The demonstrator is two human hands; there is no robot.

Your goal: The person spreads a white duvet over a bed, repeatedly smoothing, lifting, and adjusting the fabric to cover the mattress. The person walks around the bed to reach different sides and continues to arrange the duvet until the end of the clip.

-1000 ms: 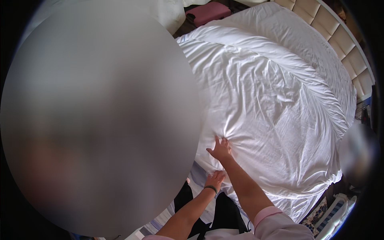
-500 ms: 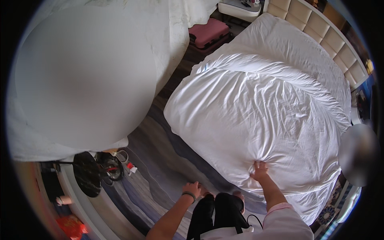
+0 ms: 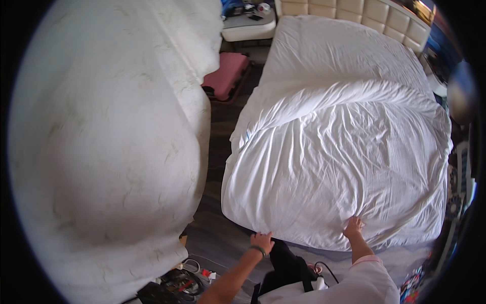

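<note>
A white duvet [image 3: 314,162] covers the lower part of the bed, wrinkled, with a thick rounded fold across it toward the headboard. My right hand [image 3: 354,227] is on its near part, fingers curled into the cloth, and creases run up from it. By the bed's near edge, at the duvet's lower border, is my left hand [image 3: 262,242], fingers apart and nothing held; whether it touches the cloth is unclear. Smoother white bedding [image 3: 339,48] lies beyond the fold.
A large white draped cloth [image 3: 111,126] fills the left side. Between it and the bed runs a dark patterned floor [image 3: 223,147] with a pink suitcase [image 3: 227,76]. A white nightstand [image 3: 248,29] stands beside the cream padded headboard [image 3: 354,11]. Cables and dark items [image 3: 185,283] lie lower left.
My view has turned, bringing the headboard upright and the draped cloth closer. The right hand stays on the duvet's near part; the left hand is now closer to the bed's edge.
</note>
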